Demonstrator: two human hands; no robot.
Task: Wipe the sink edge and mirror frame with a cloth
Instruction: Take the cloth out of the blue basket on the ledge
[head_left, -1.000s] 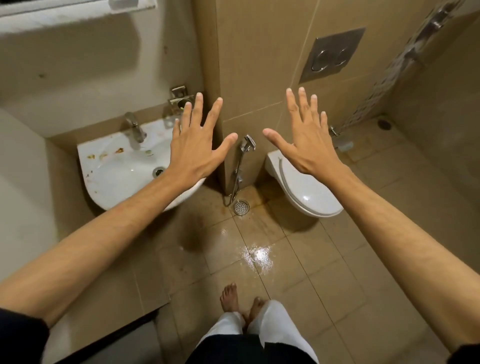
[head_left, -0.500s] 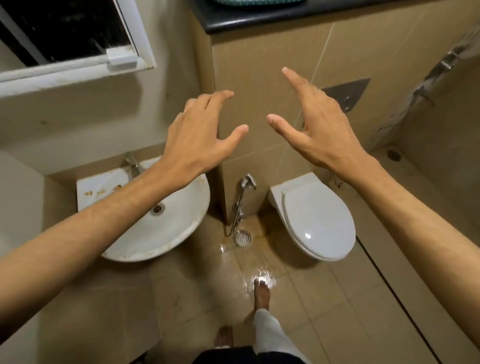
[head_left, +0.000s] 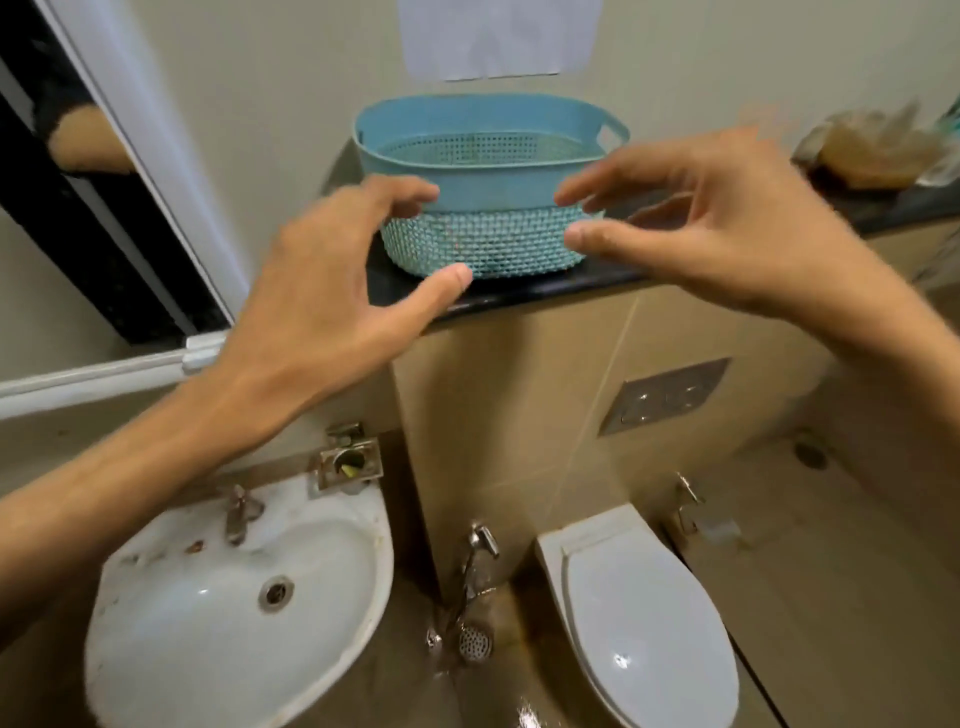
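One blue basket (head_left: 491, 156) stands on the dark ledge (head_left: 519, 293), and everything else is placed from it. Two bare hands are raised in front of it: the left hand (head_left: 322, 291) before its left end, the right hand (head_left: 691, 223) before its right end. Each has its fingers curled and spread apart from the thumb, clamped on nothing; whether any fingertip touches the basket wall cannot be told. No cloth shows in either hand.

Below the basket and to the left sits one white sink (head_left: 234, 608), with one tap (head_left: 239, 512) at its back edge and one drain (head_left: 275, 594) in the bowl. The sink's long axis runs from lower left to upper right, its rounded front toward the lower left. Brown spots mark its rim near the tap. Left of the basket hangs one mirror, its white mirror frame (head_left: 104, 369) running along the bottom and up the slanted right side. Below the basket to the right are one toilet (head_left: 644, 618), lid down, and one flush plate (head_left: 665, 397).

Half a second ago the view was lower: only a sliver of the basket showed at the top, the hands were held in front of the tiled wall, and a foot was visible on the floor.
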